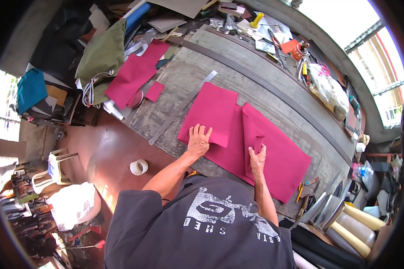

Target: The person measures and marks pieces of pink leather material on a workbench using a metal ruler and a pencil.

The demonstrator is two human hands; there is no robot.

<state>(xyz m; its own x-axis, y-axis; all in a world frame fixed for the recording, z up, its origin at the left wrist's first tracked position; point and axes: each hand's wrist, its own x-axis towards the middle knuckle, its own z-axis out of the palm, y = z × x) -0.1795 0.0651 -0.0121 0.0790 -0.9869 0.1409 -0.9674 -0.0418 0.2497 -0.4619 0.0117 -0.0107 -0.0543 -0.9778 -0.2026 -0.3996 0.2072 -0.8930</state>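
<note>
Large crimson sheet material [283, 157], which looks like fabric, lies folded in overlapping layers on the worktable. My left hand [199, 141] rests on the near edge of its left folded flap [211, 110], with the fingers spread over the top. To the right, my right hand [257, 159] pinches a raised, creased edge of the same material between thumb and fingers. A long metal ruler [179, 110] lies flat to the left of the flap. What is under the layers is hidden.
A long dark metal bar [265, 87] crosses the worktable [164, 101]. Crimson offcuts [134, 76] and olive cloth [104, 58] lie at the left. Tools and a plastic bag [325, 89] crowd the far side. A tape roll [138, 167] appears below the table's left edge.
</note>
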